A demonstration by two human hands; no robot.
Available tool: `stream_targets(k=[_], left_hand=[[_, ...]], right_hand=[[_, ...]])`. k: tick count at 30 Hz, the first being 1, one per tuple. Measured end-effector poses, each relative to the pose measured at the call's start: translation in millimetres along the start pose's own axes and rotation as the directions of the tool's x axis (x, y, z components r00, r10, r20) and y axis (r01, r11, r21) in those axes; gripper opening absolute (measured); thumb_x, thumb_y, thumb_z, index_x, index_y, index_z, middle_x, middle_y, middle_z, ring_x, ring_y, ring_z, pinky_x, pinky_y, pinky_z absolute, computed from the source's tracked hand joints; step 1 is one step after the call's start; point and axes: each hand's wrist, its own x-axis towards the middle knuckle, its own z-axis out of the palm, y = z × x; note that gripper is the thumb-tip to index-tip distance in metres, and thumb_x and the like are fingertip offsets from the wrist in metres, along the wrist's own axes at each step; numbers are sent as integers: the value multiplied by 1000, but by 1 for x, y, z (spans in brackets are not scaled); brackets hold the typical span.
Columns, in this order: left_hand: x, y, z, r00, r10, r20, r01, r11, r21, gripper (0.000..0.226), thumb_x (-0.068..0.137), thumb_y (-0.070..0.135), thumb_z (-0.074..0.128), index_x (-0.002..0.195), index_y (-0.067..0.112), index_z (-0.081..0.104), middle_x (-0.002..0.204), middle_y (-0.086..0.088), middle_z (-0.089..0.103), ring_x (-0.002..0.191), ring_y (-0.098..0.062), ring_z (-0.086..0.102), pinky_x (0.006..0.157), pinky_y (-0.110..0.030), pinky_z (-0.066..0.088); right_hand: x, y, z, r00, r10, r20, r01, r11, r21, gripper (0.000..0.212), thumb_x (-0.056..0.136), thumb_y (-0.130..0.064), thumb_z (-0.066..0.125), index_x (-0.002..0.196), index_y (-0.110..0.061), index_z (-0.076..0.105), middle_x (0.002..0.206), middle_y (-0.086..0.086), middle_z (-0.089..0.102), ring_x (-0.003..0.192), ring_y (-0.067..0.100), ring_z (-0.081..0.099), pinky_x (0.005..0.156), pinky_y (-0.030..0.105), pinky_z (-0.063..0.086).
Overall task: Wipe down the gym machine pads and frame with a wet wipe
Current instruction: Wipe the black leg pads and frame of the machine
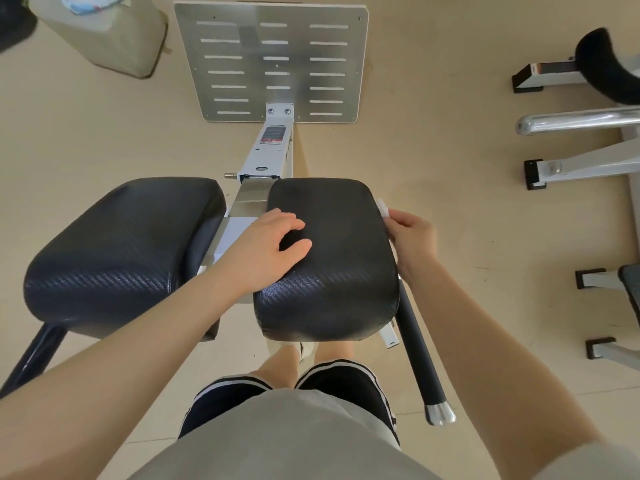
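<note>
While the left hand (273, 244) rests loose-fingered on top of the right-hand pad (329, 258), grasping nothing, the right hand (410, 237) pinches the white wet wipe (382, 206) against that pad's outer right edge. The wipe sits at the far end of this side face, which runs back toward the person (so does the black handle (420, 358) below it). A stroke along that edge looks likeliest, and the right hand is plainly the nearer one.
</note>
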Motion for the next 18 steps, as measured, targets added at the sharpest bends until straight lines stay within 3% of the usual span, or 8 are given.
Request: stream_targets(k=[2,5,7,10,14,18], left_hand=[[-1,-5,2,998,-57,-21,57,998,27,45,93,34,48,133,14,46,141,-6,42,139,-23,21,114,-34,18],[-8,-7,4,984,-175,-31,173,984,-46,52,88,43,51,135,20,43,139,-5,40,134,-27,26,112,-41,25],[-12,-3,3,967,-250,-53,237,954,-183,57,89,42,52,139,21,35,145,-5,35,133,-24,34,108,-38,30],[-18,0,5,917,-400,-6,347,804,-483,54,92,39,49,140,21,33,141,-2,43,126,-25,45,102,-38,36],[-32,-10,16,937,-347,47,297,716,-632,43,91,35,51,132,23,44,127,5,55,115,-18,53,96,-32,42],[-61,-21,30,968,-247,-42,158,732,-663,55,87,27,61,137,22,38,127,16,47,118,-6,45,93,-21,37]], right_hand=[[7,0,4,999,49,-14,-49,999,16,11,82,-19,70,88,-12,73,71,1,67,67,14,57,71,32,50],[-17,10,-10,997,72,-20,-73,997,-24,13,83,-13,66,94,-6,69,79,4,65,74,14,57,78,34,51],[-50,19,-27,998,66,1,-65,996,-57,7,86,-10,61,85,-10,68,73,0,62,67,9,56,69,24,49],[-88,27,-41,1000,21,18,-21,1000,-13,17,88,-5,56,80,-14,67,75,1,62,71,13,55,71,29,46],[-82,17,-28,995,-68,-68,65,997,-41,16,86,-8,59,79,-17,69,71,-1,61,68,11,52,65,23,44],[-79,24,-19,993,-61,-97,76,985,155,22,86,-11,60,71,-23,71,76,5,58,72,18,48,66,29,41]])
